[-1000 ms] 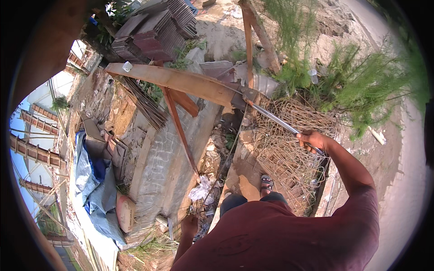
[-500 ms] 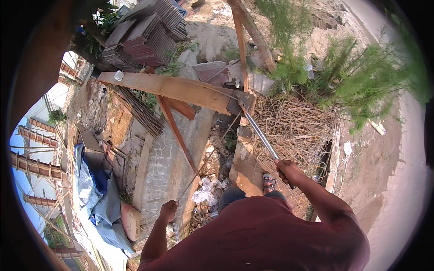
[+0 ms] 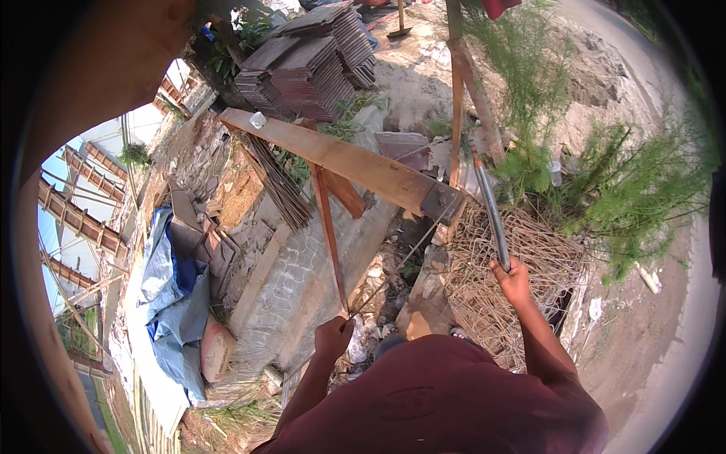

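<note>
My left hand (image 3: 333, 337) is closed around a thin metal rod (image 3: 389, 281). The rod slants up and right to a dark metal plate (image 3: 441, 200) on the near end of a wooden beam (image 3: 333, 155). In my right hand (image 3: 511, 280) is the lower end of a long metal bar (image 3: 491, 212), fingers wrapped round it. Its rust-coloured tip points up and stands apart from the plate, to its right. Below and beside the plate lies a heap of bent metal rods (image 3: 522, 284).
Wooden props (image 3: 325, 234) hold up the beam. A bundle of straight rods (image 3: 276, 181) lies at left, near a blue tarp (image 3: 170, 295) and a sack (image 3: 217, 350). Stacked roof tiles (image 3: 306, 68) stand at the back. Feathery green plants (image 3: 605, 181) grow at right.
The bar's tip has come off the plate and swung up and right. My left hand has moved closer to the beam along with the rod's near end. The whole view has shifted.
</note>
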A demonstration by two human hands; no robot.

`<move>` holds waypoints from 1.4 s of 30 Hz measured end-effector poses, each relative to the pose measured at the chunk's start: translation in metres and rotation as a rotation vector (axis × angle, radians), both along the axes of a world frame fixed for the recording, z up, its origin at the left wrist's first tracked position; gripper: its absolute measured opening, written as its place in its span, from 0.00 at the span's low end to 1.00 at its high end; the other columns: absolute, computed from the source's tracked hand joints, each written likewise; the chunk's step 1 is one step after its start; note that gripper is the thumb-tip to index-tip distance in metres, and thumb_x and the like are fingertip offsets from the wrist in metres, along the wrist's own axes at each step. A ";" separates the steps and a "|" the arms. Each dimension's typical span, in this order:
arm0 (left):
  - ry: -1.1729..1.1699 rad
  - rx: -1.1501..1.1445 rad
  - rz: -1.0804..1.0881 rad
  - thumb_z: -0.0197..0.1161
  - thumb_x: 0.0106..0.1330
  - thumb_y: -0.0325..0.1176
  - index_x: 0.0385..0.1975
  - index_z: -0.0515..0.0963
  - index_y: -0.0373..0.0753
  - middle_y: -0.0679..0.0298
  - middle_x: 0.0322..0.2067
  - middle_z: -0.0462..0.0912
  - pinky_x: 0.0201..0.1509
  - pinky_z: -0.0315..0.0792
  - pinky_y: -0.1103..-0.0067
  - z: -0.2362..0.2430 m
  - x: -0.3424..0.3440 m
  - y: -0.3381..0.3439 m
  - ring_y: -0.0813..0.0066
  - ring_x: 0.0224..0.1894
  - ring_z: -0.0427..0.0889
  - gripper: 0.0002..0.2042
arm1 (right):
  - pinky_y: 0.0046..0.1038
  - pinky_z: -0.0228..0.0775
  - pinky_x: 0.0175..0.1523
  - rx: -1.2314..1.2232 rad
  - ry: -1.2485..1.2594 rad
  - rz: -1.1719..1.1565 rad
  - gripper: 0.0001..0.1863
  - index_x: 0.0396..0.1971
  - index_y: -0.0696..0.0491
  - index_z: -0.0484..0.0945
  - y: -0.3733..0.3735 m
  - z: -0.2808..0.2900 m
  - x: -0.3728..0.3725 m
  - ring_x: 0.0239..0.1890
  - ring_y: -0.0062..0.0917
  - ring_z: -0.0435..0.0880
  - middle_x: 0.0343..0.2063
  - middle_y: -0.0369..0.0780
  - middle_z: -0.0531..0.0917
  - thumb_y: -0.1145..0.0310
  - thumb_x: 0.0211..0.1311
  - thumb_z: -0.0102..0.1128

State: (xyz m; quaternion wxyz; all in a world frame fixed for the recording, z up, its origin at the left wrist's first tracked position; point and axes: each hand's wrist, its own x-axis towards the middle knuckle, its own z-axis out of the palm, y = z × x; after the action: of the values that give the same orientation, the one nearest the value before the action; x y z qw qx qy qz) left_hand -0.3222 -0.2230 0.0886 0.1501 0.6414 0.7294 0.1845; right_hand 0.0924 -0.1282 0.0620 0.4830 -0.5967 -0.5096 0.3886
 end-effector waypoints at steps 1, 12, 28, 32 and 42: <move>-0.027 0.039 0.011 0.64 0.56 0.40 0.21 0.76 0.37 0.52 0.17 0.76 0.26 0.69 0.68 0.010 0.003 -0.005 0.53 0.21 0.77 0.13 | 0.21 0.56 0.23 -0.036 -0.011 -0.104 0.12 0.20 0.56 0.72 0.017 0.017 -0.007 0.19 0.12 0.62 0.14 0.28 0.67 0.69 0.57 0.63; -0.790 0.438 0.351 0.56 0.65 0.35 0.12 0.63 0.40 0.72 0.09 0.62 0.16 0.50 0.84 0.074 -0.049 -0.058 0.87 0.12 0.57 0.18 | 0.29 0.63 0.53 0.871 -0.271 -0.158 0.20 0.46 0.58 0.75 0.180 0.138 -0.047 0.47 0.28 0.76 0.41 0.44 0.79 0.60 0.59 0.61; -0.972 0.049 0.383 0.50 0.68 0.44 0.15 0.70 0.39 0.70 0.10 0.64 0.16 0.56 0.83 -0.055 -0.017 -0.069 0.82 0.11 0.61 0.20 | 0.26 0.57 0.26 0.272 -0.342 0.149 0.16 0.20 0.55 0.69 0.116 0.055 0.044 0.20 0.19 0.62 0.14 0.34 0.65 0.61 0.55 0.65; -0.679 -0.079 0.409 0.51 0.67 0.44 0.17 0.73 0.35 0.66 0.11 0.67 0.20 0.59 0.79 -0.064 -0.018 -0.045 0.80 0.15 0.64 0.21 | 0.25 0.59 0.28 0.231 -0.355 0.001 0.15 0.21 0.56 0.71 0.076 0.033 0.064 0.21 0.18 0.64 0.15 0.33 0.68 0.63 0.54 0.66; -0.309 -0.224 0.212 0.55 0.64 0.44 0.22 0.76 0.31 0.54 0.16 0.75 0.27 0.67 0.71 -0.029 -0.017 0.049 0.68 0.19 0.73 0.19 | 0.28 0.64 0.28 -0.180 -0.502 -0.217 0.15 0.30 0.56 0.79 0.010 -0.029 0.099 0.19 0.25 0.71 0.15 0.39 0.75 0.60 0.52 0.66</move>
State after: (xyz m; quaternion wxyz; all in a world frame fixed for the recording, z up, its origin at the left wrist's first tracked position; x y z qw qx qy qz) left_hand -0.3388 -0.1737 0.0595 0.3104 0.5045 0.7770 0.2132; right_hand 0.1916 -0.1182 0.0333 0.3254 -0.7657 -0.5100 0.2186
